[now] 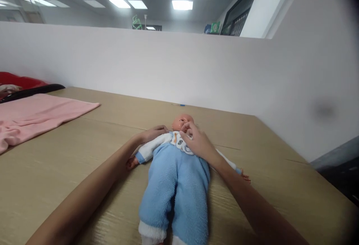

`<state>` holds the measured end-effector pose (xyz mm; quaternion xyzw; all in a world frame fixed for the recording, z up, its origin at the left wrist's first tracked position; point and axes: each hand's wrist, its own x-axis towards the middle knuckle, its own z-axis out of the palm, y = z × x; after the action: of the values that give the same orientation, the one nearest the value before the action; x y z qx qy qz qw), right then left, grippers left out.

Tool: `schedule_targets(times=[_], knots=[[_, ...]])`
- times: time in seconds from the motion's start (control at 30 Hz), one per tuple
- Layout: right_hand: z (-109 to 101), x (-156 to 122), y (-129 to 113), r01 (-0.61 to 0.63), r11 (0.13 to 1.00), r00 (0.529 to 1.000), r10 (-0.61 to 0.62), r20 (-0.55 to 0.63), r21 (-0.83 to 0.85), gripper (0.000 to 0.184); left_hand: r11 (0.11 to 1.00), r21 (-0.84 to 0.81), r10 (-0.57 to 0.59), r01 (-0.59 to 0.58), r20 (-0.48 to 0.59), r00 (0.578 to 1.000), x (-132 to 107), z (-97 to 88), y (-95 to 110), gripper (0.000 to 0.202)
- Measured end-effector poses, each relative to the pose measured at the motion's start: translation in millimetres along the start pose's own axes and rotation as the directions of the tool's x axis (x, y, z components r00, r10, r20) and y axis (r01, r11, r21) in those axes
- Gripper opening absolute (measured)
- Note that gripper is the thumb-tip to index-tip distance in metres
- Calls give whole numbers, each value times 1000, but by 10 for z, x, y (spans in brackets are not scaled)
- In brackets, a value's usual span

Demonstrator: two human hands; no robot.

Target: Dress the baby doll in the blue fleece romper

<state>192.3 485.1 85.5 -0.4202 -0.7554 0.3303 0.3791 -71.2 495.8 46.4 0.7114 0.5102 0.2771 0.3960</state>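
Just beneath both hands (179,138), the doll (175,177).

A baby doll (175,174) is laid flat on its back on the wooden table (70,155), toward the table's right half and near its far edge, with the head pointed at the far edge and the legs at the near edge. It is dressed in a fluffy light-blue suit with white sleeves, white cuffs at the ankles and a white bib printed with a cartoon face. The bare head is turned upward. Both arms are spread out sideways, the small hands resting on the tabletop.
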Motion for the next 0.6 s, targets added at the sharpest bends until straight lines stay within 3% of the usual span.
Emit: schedule_targets(times=[0.07, 0.13, 0.27, 0.47, 0.6], knots=[[-192, -14, -84, 5, 917, 998, 23, 65, -399, 20, 994, 107, -28, 31, -34, 999, 21, -62, -3, 39], [-347, -9, -129, 5, 847, 986, 83, 142, -532, 21, 972, 224, -56, 72, -77, 995, 2, -109, 25, 39], [-502, 23, -103, 5, 838, 949, 169, 267, -546, 30, 900, 429, -53, 79, -73, 996, -163, -241, 229, 28], [-526, 25, -6, 2, 848, 901, 228, 369, -529, 32, 849, 522, -60, -81, 246, 967, -504, -441, 660, 17], [-513, 27, 17, 17, 856, 899, 213, 383, -517, 32, 800, 575, -97, -170, 405, 909, -610, -427, 824, 30]])
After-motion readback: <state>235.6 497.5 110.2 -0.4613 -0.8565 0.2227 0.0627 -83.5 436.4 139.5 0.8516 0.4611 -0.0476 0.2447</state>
